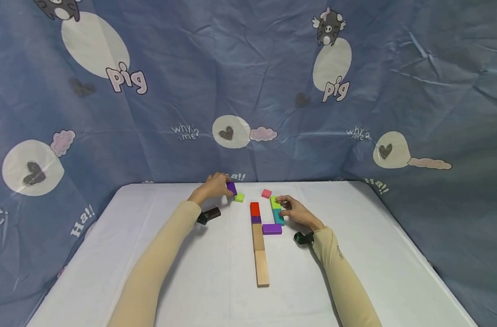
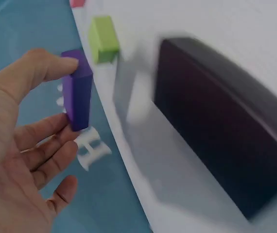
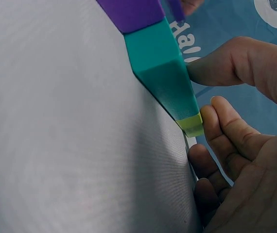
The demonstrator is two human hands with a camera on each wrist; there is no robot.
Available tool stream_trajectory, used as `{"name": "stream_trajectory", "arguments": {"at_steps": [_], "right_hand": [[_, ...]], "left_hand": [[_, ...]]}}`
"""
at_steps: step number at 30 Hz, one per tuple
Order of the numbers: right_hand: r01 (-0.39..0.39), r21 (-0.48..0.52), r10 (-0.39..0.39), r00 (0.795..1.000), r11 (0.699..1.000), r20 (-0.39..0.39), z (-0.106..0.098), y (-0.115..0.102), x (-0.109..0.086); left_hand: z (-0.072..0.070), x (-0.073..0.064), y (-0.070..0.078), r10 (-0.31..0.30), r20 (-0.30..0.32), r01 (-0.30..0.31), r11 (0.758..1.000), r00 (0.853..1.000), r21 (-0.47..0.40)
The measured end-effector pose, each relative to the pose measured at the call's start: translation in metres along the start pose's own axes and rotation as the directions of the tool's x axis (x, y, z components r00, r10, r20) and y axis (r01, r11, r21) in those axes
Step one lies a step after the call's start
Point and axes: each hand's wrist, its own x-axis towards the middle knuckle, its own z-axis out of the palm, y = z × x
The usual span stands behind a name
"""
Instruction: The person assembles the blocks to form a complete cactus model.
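My left hand (image 1: 215, 186) pinches a purple block (image 2: 77, 97) between thumb and fingers at the far edge of the white table, beside a small lime block (image 1: 239, 197). My right hand (image 1: 299, 214) is at a teal block (image 1: 279, 218) and a second lime block (image 1: 275, 203), set end to end. Its thumb tip meets the teal block's side, while the fingertips are right by the lime one. Another purple block (image 1: 272, 229) adjoins the near end of the teal block. In the right wrist view the held purple block shows partly, at the top.
A straight row runs toward me: a red block (image 1: 254, 209), a purple block (image 1: 256, 220) and two wooden blocks (image 1: 258, 236). A pink block (image 1: 266, 193) lies near the back edge. A dark rectangular piece (image 1: 213, 213) is by my left wrist. Behind the table hangs a blue patterned cloth (image 1: 171, 91).
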Motion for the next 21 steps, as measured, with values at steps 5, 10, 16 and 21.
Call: {"name": "stream_trajectory", "arguments": {"at_steps": [5, 10, 16, 21], "right_hand": [[0.009, 0.013, -0.009, 1.000, 1.000, 0.017, 0.000, 0.001, -0.001], [0.017, 0.012, -0.018, 1.000, 1.000, 0.023, 0.000, -0.003, -0.003], [0.020, 0.016, -0.020, 1.000, 1.000, 0.009, 0.001, 0.003, 0.001], [0.015, 0.020, -0.015, 1.000, 1.000, -0.002, -0.001, 0.000, 0.001]], "left_hand": [[0.006, 0.014, 0.023, 0.028, 0.005, -0.028, 0.999, 1.000, -0.036], [0.019, 0.026, 0.040, 0.040, 0.022, -0.039, 0.998, 0.999, -0.040], [0.029, 0.037, 0.048, 0.064, 0.048, -0.064, 0.998, 0.997, -0.018], [0.034, 0.042, 0.051, 0.069, 0.052, -0.069, 0.998, 0.996, -0.009]]}}
